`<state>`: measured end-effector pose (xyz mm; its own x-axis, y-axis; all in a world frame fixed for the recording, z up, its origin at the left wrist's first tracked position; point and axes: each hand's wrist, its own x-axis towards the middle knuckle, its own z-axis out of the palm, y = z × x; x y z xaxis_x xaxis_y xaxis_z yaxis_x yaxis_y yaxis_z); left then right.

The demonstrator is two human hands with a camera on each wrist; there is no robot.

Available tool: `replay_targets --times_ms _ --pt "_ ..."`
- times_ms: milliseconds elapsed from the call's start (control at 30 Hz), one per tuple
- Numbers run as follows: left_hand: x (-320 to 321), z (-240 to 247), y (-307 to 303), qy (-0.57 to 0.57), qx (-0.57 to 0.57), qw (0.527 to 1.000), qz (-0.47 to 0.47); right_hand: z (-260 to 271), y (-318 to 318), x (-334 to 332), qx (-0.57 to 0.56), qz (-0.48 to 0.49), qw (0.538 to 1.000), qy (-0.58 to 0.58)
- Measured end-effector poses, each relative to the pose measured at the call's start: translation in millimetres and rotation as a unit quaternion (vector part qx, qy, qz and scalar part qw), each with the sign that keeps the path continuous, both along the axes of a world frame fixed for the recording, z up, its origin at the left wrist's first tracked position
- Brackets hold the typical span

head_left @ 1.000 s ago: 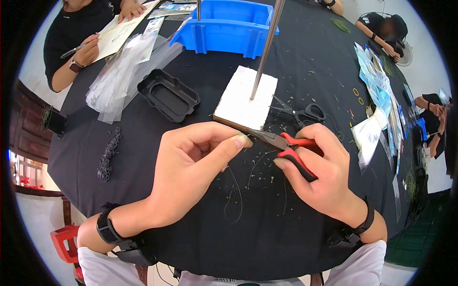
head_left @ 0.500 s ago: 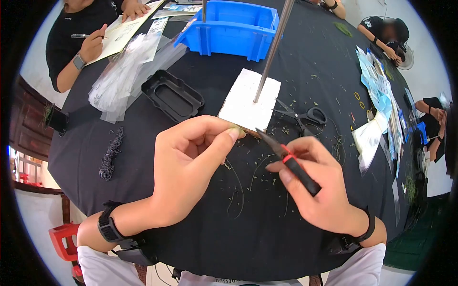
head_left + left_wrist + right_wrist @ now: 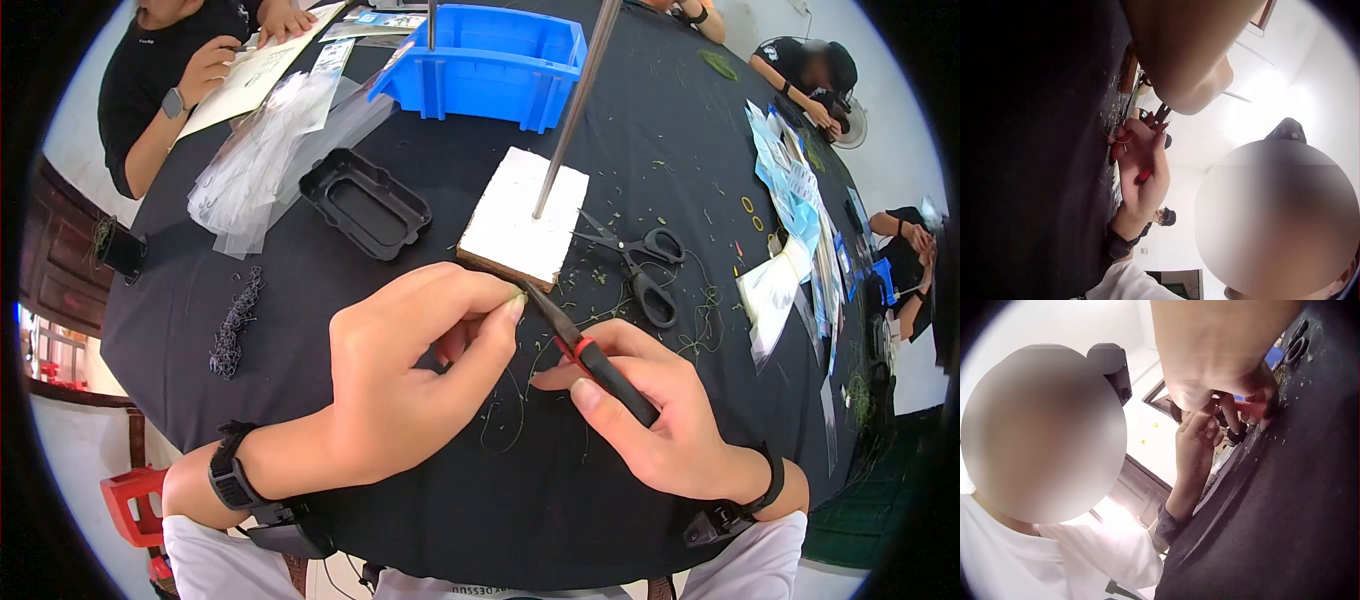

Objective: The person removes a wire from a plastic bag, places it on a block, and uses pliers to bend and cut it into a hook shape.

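My left hand (image 3: 425, 370) pinches a tiny greenish piece (image 3: 522, 294) between thumb and forefinger, most of it hidden by the fingertips. My right hand (image 3: 650, 410) grips pliers (image 3: 610, 375) with red-and-black handles. The narrow dark jaws point up and left, their tips right at the left fingertips. In the left wrist view the red handles (image 3: 1144, 174) show against the right palm. A fine thread (image 3: 520, 400) curves over the black cloth beneath the hands. Just beyond them stands a white-topped block (image 3: 515, 210) with a metal rod rising from it.
Black scissors (image 3: 640, 260) lie open right of the block, among green scraps. Behind are a black tray (image 3: 370, 205) and a blue bin (image 3: 480, 85). A clump of small dark curled pieces (image 3: 235, 325) and clear plastic sleeves (image 3: 260, 160) lie left. Other people sit around the table.
The pliers first met the left fingertips with handles spread, drew back to the right and turned, and are now at the fingertips again. The left hand keeps its pinch, shifting slightly.
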<state>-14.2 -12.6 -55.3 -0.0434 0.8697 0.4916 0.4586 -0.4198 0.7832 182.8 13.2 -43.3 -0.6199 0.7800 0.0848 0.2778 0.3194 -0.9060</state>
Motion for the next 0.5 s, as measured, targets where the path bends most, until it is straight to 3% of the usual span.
replay_targets --times_ms 67,367,500 --pt "0.1 -0.6 0.4 0.022 0.016 1.0 -0.002 5.2 0.6 0.9 -0.047 0.018 0.999 -0.021" --pt "2.4 -3.5 3.4 0.083 0.106 0.991 -0.003 -0.2 -2.9 -3.1 0.003 0.003 1.0 0.028" --pt "3.4 -1.2 1.9 0.081 0.088 0.993 -0.023 4.8 -1.8 -0.9 0.021 0.001 1.0 -0.022"
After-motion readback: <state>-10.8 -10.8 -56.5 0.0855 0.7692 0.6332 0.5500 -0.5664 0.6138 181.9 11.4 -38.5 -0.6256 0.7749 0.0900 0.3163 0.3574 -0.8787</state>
